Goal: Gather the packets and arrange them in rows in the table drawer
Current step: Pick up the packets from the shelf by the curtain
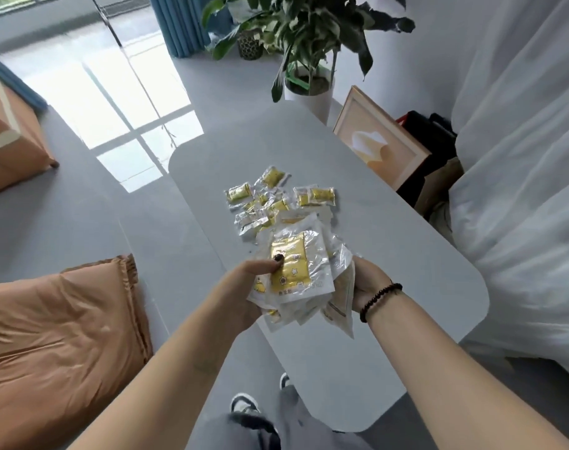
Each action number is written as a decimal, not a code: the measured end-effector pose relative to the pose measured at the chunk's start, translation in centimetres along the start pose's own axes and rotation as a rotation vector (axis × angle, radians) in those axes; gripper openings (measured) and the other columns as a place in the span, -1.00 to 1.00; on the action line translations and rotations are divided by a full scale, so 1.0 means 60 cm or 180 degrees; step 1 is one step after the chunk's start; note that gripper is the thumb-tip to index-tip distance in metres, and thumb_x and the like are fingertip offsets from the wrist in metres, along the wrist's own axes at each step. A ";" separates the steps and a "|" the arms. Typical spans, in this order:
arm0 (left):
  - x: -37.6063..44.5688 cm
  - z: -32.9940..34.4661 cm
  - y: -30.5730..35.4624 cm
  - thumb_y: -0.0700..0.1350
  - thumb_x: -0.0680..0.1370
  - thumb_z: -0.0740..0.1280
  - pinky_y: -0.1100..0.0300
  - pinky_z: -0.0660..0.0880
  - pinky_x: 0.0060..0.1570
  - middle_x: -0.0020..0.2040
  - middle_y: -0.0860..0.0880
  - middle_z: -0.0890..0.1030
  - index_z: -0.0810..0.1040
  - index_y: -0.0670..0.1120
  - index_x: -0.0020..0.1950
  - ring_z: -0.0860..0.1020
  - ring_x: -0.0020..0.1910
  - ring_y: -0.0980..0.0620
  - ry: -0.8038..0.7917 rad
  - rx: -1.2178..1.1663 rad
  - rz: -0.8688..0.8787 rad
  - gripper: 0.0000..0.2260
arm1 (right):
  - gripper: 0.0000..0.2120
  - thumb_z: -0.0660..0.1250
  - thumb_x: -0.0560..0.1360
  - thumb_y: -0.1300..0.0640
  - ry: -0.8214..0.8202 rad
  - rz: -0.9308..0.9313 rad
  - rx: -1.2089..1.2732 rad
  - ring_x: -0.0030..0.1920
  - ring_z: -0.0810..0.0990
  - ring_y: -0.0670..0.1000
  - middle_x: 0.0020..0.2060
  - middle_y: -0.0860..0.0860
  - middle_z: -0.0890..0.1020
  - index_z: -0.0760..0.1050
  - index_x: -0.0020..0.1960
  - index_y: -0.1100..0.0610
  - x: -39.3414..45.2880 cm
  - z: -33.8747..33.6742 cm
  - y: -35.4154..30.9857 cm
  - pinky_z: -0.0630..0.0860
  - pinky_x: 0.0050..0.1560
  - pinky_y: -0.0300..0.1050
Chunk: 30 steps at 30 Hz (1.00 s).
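Note:
A stack of clear packets with yellow contents (pixel 294 271) is held above the grey table (pixel 390 254) between both hands. My left hand (pixel 254 287) grips the stack from the left, thumb pressed on the top packet. My right hand (pixel 367 280), wearing a dark bead bracelet, holds the stack's right side from beneath; its fingers are hidden by the packets. Several smaller yellow packets (pixel 273 199) lie loose on the table just beyond the stack. No drawer is visible.
An orange cushion (pixel 59 336) lies on the floor at the left. A potted plant (pixel 309 60) and a framed picture (pixel 377 138) stand past the table's far end. White cloth (pixel 520 190) hangs along the right. My shoes (pixel 244 404) show beside the table's near edge.

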<state>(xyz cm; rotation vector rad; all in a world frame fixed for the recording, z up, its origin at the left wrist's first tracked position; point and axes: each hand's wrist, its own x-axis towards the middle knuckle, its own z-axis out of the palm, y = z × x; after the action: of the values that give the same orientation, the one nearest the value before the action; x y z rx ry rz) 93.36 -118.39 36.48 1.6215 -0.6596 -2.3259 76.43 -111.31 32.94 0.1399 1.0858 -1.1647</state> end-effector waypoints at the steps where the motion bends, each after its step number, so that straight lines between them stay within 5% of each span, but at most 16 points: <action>1: 0.010 -0.004 0.020 -0.25 0.49 0.32 0.12 0.60 -0.39 -0.24 -0.13 0.67 0.57 -0.22 0.03 0.64 -0.37 -0.09 -0.0013 0.0021 -0.0033 -0.86 | -0.77 0.17 0.60 0.12 0.0012 0.0013 0.0042 -0.15 0.60 0.08 -0.16 0.11 0.63 0.57 -0.07 0.17 0.012 0.015 -0.007 0.58 -0.12 -0.10; 7: 0.086 -0.035 0.144 -0.25 0.49 0.35 0.08 0.60 -0.36 -0.11 -0.16 0.66 0.54 -0.23 0.21 0.65 -0.29 -0.12 -0.0183 0.0383 -0.0227 -0.71 | -0.74 0.10 0.61 0.18 0.0318 -0.0053 0.0569 -0.06 0.54 0.14 -0.11 0.16 0.60 0.55 -0.04 0.22 0.103 0.074 -0.037 0.43 0.14 -0.02; 20: 0.305 -0.031 0.328 -0.28 0.47 0.37 -0.12 0.58 -0.04 0.01 -0.20 0.68 0.48 -0.21 0.25 0.68 -0.09 -0.19 -0.0595 0.1284 -0.0723 -0.65 | -0.80 0.16 0.58 0.23 0.0949 -0.0456 0.1551 -0.20 0.56 0.12 -0.25 0.15 0.59 0.51 -0.15 0.19 0.280 0.131 -0.080 0.55 -0.20 -0.11; 25: 0.414 0.010 0.349 -0.27 0.49 0.35 -0.11 0.58 -0.04 0.08 -0.22 0.66 0.52 -0.24 0.24 0.66 -0.05 -0.20 -0.0646 0.1620 -0.0963 -0.69 | -0.98 0.34 0.47 0.21 0.1317 -0.0284 0.1847 -0.20 0.54 0.13 -0.24 0.15 0.56 0.51 -0.12 0.16 0.358 0.098 -0.108 0.49 -0.09 -0.06; 30: 0.519 0.033 0.373 -0.28 0.49 0.35 -0.03 0.60 -0.24 -0.06 -0.21 0.68 0.54 -0.27 0.18 0.67 -0.21 -0.17 -0.0628 0.1887 -0.0971 -0.74 | -0.80 0.40 0.40 0.25 0.1898 -0.0095 0.2024 -0.27 0.56 0.13 -0.24 0.15 0.56 0.49 0.01 0.14 0.436 0.066 -0.134 0.54 -0.22 -0.08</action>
<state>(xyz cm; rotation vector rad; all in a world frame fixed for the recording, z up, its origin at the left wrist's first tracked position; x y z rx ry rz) 78.81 -150.88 22.15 1.8370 -1.3332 -2.7035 72.02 -134.72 18.87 1.0204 1.1858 -1.5115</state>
